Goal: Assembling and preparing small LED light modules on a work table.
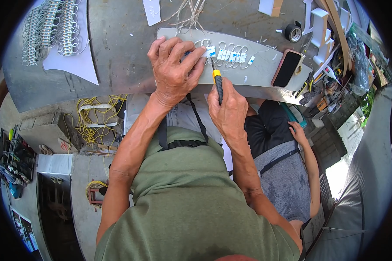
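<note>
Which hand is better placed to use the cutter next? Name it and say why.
Probably the right hand: it grips the yellow-and-black cutter, tip at the small white-and-blue pieces. The left hand is at their left end, without a cutter.

White strips [232,57] bear blue print, a white panel [152,12] handwriting.

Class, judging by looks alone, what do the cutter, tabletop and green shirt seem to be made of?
Cutter: likely low-sheen plastic, judging by its solid yellow and dark casing. Tabletop: probably sheet metal, dull grey and scuffed, with bright glare on its near edge. Shirt: soft matte fabric, shown by its folds; the fibre can't be told.
</note>
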Action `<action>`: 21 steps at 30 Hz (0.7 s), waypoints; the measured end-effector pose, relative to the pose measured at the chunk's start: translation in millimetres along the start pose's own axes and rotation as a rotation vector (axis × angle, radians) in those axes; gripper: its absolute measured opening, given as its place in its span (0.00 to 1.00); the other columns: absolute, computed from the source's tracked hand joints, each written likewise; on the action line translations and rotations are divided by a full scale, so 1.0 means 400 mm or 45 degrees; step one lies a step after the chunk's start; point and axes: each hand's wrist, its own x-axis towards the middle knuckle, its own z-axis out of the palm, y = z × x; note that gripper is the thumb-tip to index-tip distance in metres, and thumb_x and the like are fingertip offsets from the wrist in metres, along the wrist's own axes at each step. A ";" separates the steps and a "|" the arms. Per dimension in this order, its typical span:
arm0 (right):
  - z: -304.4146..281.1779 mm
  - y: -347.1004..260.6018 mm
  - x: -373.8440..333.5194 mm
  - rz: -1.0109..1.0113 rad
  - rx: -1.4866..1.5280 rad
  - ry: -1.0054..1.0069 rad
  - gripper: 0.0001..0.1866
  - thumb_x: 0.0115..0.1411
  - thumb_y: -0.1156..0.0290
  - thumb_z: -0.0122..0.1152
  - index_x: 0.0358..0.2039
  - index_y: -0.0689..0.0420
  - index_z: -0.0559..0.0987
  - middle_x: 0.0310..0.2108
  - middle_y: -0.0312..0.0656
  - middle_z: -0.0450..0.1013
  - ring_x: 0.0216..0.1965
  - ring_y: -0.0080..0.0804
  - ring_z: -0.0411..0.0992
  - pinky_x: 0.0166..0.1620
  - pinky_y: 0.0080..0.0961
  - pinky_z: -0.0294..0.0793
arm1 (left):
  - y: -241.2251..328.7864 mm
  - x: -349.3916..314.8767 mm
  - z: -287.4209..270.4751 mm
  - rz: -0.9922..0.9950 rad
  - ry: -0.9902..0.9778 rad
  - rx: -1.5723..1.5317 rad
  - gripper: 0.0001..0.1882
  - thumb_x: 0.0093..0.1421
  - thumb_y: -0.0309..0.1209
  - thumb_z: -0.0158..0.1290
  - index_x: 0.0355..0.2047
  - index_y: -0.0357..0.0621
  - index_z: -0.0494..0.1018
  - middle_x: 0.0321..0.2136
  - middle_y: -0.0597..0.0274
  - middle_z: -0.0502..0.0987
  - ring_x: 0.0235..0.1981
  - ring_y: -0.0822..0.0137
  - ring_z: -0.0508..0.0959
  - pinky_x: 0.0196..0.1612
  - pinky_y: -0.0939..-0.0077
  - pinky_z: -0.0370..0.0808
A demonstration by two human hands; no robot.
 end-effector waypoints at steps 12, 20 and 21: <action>0.007 0.007 0.028 -0.018 0.243 0.036 0.11 0.60 0.77 0.62 0.43 0.64 0.74 0.24 0.54 0.75 0.22 0.54 0.75 0.25 0.41 0.72 | -0.006 0.000 -0.005 -0.017 -0.001 -0.037 0.18 0.44 0.31 0.71 0.39 0.53 0.83 0.36 0.72 0.77 0.45 0.63 0.73 0.59 0.57 0.63; 0.005 -0.001 0.053 -0.043 0.226 -0.028 0.12 0.60 0.76 0.62 0.43 0.65 0.74 0.24 0.54 0.76 0.21 0.52 0.76 0.24 0.41 0.72 | -0.010 0.000 -0.009 -0.005 -0.034 -0.046 0.17 0.46 0.31 0.69 0.38 0.50 0.82 0.37 0.71 0.75 0.47 0.63 0.72 0.59 0.54 0.60; 0.006 0.001 0.054 -0.040 0.210 -0.036 0.13 0.60 0.76 0.62 0.44 0.65 0.74 0.24 0.54 0.76 0.21 0.52 0.76 0.24 0.41 0.73 | -0.011 -0.001 -0.009 -0.004 -0.038 -0.047 0.17 0.46 0.31 0.69 0.38 0.50 0.82 0.37 0.71 0.75 0.47 0.63 0.72 0.59 0.54 0.60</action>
